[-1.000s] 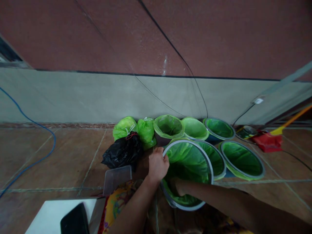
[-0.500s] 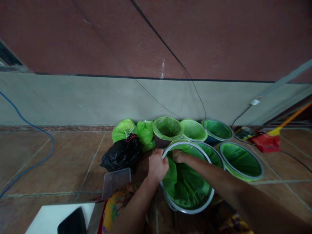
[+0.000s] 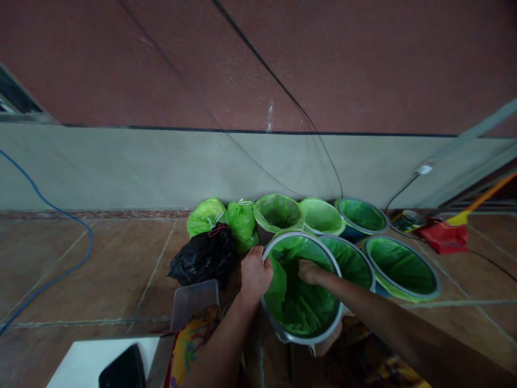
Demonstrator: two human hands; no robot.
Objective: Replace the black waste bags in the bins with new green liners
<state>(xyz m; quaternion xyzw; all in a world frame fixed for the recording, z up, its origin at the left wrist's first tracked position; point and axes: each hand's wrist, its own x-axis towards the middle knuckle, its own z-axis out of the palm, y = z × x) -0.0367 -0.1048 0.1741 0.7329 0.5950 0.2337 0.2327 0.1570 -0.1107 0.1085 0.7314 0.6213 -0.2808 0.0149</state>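
Note:
A round bin with a grey rim point(image 3: 337, 264) is tilted toward me, lined with a green plastic bag point(image 3: 307, 312). My left hand point(image 3: 257, 274) is closed around the left side of its rim and the liner's edge. Inside the bin, my right hand point(image 3: 310, 271) is near the liner, its fingers turned down and mostly hidden. Right behind stands another bin with a green liner point(image 3: 351, 264). Beside my left hand lie a knotted black bag point(image 3: 202, 258) and a clear plastic container point(image 3: 194, 302).
Along the wall stand tied green bags point(image 3: 207, 215) and several lined bins, one with a dark rim point(image 3: 362, 214). Another lined bin point(image 3: 402, 267) is at the right, near a red dustpan point(image 3: 444, 237). A blue hose point(image 3: 60, 213) and a dark phone-like object point(image 3: 123, 369) are at left.
My right hand has moved from the liner's upper left toward the middle of the bin. The held bin has shifted slightly left and up, my left hand still on its rim.

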